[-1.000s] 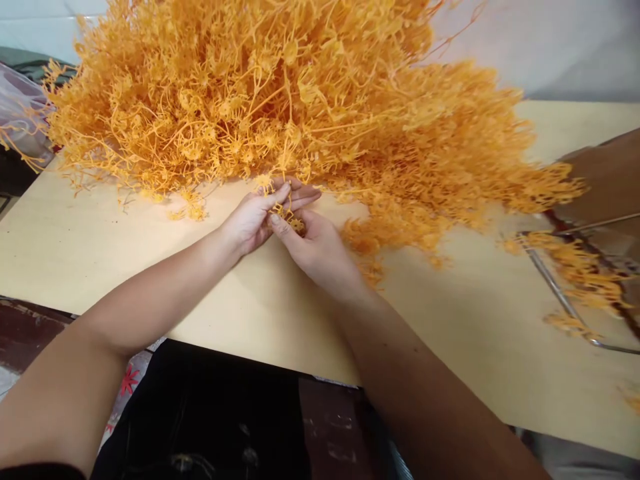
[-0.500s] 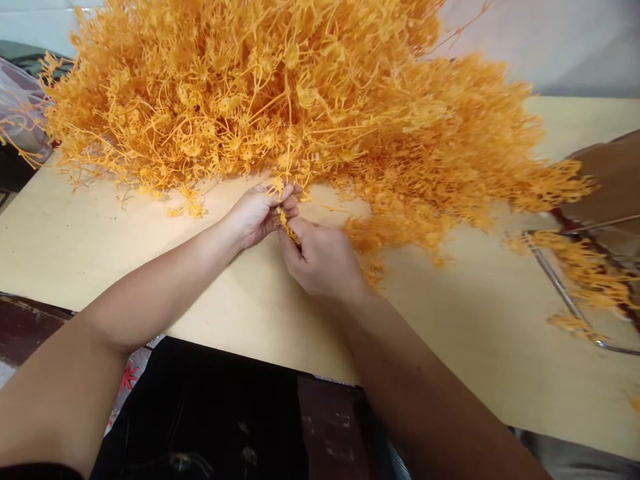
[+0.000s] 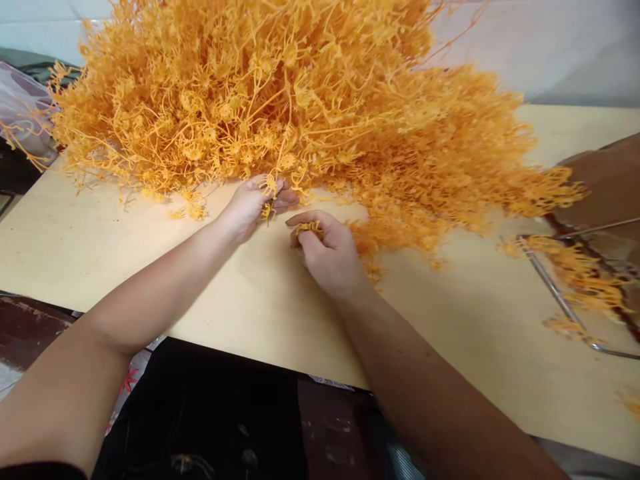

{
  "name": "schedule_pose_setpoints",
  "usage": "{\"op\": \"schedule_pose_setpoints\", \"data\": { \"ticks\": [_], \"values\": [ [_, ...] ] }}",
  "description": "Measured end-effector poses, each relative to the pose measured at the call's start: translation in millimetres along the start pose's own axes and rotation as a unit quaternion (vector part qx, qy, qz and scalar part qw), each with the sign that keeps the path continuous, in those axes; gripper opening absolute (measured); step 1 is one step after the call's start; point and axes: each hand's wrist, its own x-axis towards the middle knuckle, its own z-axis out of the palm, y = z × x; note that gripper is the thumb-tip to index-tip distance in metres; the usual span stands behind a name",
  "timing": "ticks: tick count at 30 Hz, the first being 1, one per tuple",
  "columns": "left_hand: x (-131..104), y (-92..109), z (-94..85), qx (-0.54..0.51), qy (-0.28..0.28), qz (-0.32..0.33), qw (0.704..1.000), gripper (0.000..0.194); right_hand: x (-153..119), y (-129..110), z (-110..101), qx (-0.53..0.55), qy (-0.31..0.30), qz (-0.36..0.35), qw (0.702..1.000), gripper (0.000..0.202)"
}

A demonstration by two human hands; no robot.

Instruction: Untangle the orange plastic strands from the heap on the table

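A big heap of orange plastic flower sprigs (image 3: 240, 100) fills the far side of the pale table (image 3: 220, 293). At the heap's front edge, my left hand (image 3: 255, 207) pinches an orange sprig (image 3: 269, 190) between thumb and fingers; its stems run back toward the heap. My right hand (image 3: 327, 250) is closed around small orange flower pieces (image 3: 309, 229), a little to the right and nearer to me. The two hands are apart, with bare tabletop between them.
On the right, a bent metal rod frame (image 3: 555, 290) lies on the table with loose orange sprigs (image 3: 585, 273) over it. Behind it is a brown sheet-like thing (image 3: 605, 180). A clear plastic bag (image 3: 23, 100) is at the far left, and a pale wall (image 3: 575, 53) stands behind.
My right hand has drawn away from my left, slightly right, with orange flower pieces in its fingers. My left hand has shifted a little left, still pinching the sprig.
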Motion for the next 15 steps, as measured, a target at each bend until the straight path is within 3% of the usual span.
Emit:
{"op": "schedule_pose_setpoints", "data": {
  "ticks": [4,8,15],
  "values": [
    [-5.2,-8.5,11.7,-0.026,0.022,0.006,0.999,0.010,4.8,1.0,-1.6,-0.025,0.019,-0.018,0.999,0.007],
    [-13.3,-14.5,19.5,-0.069,0.029,-0.029,0.997,0.007,6.7,-3.7,2.0,-0.072,0.026,-0.066,0.995,0.018],
    [-17.3,-12.0,18.2,-0.060,-0.024,-0.061,0.996,0.013,6.9,-4.5,-1.7,-0.171,-0.012,-0.077,0.982,0.016]
  ]
}}
